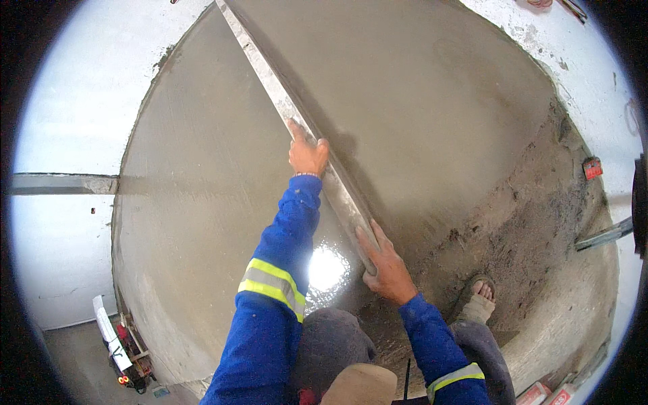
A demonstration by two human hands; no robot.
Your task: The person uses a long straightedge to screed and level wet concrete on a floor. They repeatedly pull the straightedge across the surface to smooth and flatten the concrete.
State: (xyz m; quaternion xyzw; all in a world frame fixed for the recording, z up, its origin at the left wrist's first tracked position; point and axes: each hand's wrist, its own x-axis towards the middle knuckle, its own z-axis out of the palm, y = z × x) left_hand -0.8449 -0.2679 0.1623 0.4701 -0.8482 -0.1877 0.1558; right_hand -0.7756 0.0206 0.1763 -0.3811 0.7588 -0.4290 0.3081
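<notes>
my right hand (389, 270) grips the near end of a long pale bar (345, 202), two digits parted upon it and the rest partly hidden; farther up, my left hand (309, 158) clasps the same bar, one finger stretched forward and the thumb apart at the opposite edge. the bar runs diagonally away to the upper left above the smooth grey-brown floor (418, 135), contact uncertain, with rough darker material (520, 202) at right and white wall (88, 81) beyond.
</notes>
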